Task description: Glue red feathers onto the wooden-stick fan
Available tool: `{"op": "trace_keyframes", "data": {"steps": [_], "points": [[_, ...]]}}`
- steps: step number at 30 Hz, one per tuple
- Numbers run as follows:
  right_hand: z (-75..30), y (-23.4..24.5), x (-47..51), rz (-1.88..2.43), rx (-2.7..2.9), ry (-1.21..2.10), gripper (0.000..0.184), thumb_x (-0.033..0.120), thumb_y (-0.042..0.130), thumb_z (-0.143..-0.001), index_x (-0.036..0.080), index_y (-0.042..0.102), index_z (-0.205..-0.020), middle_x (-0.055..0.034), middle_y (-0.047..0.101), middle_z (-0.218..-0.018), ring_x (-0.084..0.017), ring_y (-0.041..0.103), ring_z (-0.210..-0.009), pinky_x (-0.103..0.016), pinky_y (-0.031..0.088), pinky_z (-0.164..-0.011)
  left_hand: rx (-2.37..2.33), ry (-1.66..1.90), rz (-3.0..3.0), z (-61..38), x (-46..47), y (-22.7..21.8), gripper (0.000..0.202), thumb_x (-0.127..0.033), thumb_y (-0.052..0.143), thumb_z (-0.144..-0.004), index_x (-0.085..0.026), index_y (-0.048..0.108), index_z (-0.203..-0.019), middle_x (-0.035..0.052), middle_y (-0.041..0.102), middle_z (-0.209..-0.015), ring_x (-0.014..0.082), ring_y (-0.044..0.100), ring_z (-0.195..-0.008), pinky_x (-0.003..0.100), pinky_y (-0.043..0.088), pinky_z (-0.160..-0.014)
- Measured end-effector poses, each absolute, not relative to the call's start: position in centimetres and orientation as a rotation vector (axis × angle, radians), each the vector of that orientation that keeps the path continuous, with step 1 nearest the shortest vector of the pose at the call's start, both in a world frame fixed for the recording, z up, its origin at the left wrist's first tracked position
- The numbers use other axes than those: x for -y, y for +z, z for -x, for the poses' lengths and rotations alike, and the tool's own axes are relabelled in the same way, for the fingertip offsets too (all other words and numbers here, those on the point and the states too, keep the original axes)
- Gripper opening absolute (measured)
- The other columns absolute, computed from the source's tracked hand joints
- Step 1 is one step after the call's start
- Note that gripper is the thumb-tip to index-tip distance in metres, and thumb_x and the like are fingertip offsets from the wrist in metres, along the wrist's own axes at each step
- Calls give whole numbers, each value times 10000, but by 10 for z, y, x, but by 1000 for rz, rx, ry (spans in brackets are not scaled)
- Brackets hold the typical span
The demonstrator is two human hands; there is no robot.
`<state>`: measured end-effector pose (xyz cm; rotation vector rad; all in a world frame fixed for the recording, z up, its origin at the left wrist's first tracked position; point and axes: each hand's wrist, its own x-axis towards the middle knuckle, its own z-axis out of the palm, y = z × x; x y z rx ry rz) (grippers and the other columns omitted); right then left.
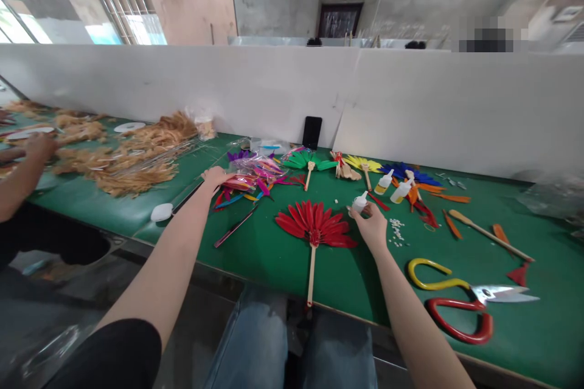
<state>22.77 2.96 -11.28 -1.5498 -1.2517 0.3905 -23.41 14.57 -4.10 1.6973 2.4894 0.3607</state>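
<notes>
My right hand (371, 225) pinches a small white glue bottle (359, 202) with a narrow nozzle, just above the table. In front of me lies a red feather fan (314, 225), its feathers spread and its pale wooden handle pointing toward me. My left hand (215, 176) reaches with outstretched fingers to the left edge of a pile of colourful feathers (255, 171) in clear plastic; its fingertips are hard to make out. Close to my right hand are small white beads (396, 231) and two more glue bottles (384, 182) with yellow labels.
Large scissors (474, 298) lie at the right front, near a wooden stick (490, 235). Green (310, 161), yellow (364, 163) and blue (404, 171) fans line the back, beside a phone (312, 132). A pen (235, 228) lies left. Another person's hand (41, 147) works near tan fibres (132, 158).
</notes>
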Motion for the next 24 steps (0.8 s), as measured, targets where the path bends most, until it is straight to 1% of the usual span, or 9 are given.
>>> {"op": "trace_keyframes", "data": {"steps": [2,5,11,13,16,18,20,22,24], "points": [[-227,-112,-28,1555,1255,393,482,520,678,-644,171,612,-970,-128,718,-928,-280,674,-883,-382,503,-812,-2450,404,-1720,235,-145,-37,418,-490,680,-683,-119,667,-875,163,681,-913,369,604,-976,427,431,-827],[-226,-113,-28,1552,1276,402,491,525,670,-654,171,609,-990,-123,711,-936,-278,667,-898,-382,501,-811,-2415,563,-1812,236,-140,-23,352,-402,674,-728,-143,643,-965,113,660,-905,286,611,-941,361,451,-807],[-232,-96,-20,1471,1288,220,780,541,728,-604,153,480,-1234,-126,647,-1031,-260,632,-908,-406,504,-783,-2302,1012,-2054,238,-117,33,343,-310,652,-798,-164,577,-1099,106,592,-1036,268,534,-1059,390,409,-920],[-235,-82,-10,1335,1190,-69,688,498,722,-655,144,501,-1201,-133,609,-1070,-253,604,-954,-432,476,-852,-2222,1146,-2115,238,-109,52,343,-326,663,-797,-203,575,-1105,93,585,-1060,251,565,-993,377,437,-890],[-224,-58,12,1157,1014,-309,406,451,659,-759,147,578,-1015,-125,615,-980,-259,583,-980,-480,421,-931,-1961,1419,-2226,227,-95,76,325,-293,689,-773,-210,590,-1071,64,604,-931,212,598,-833,381,478,-819],[-199,-44,26,1099,1048,-48,326,468,572,-831,171,592,-965,-109,637,-918,-252,611,-936,-474,451,-895,-1864,1463,-2261,208,-81,86,326,-304,680,-776,-211,585,-1074,24,604,-834,172,598,-755,351,498,-779],[-164,-32,37,984,1198,456,356,506,524,-855,192,597,-1004,-81,667,-840,-231,653,-835,-445,500,-831,-1689,1453,-2283,180,-64,89,347,-307,680,-772,-207,575,-1087,2,612,-806,149,596,-740,315,499,-766],[-126,-21,42,818,1186,920,493,561,507,-844,247,494,-1223,-82,689,-990,-229,668,-895,-424,528,-802,-1551,1445,-2277,147,-45,87,336,-311,671,-781,-206,567,-1083,-15,612,-765,131,592,-711,279,497,-739],[-97,-11,41,737,1100,1192,559,588,535,-815,305,438,-1287,-61,658,-1146,-217,657,-979,-394,540,-812,-1421,1429,-2268,117,-26,79,326,-323,662,-794,-211,562,-1083,-17,613,-769,121,594,-701,258,493,-726]]}}
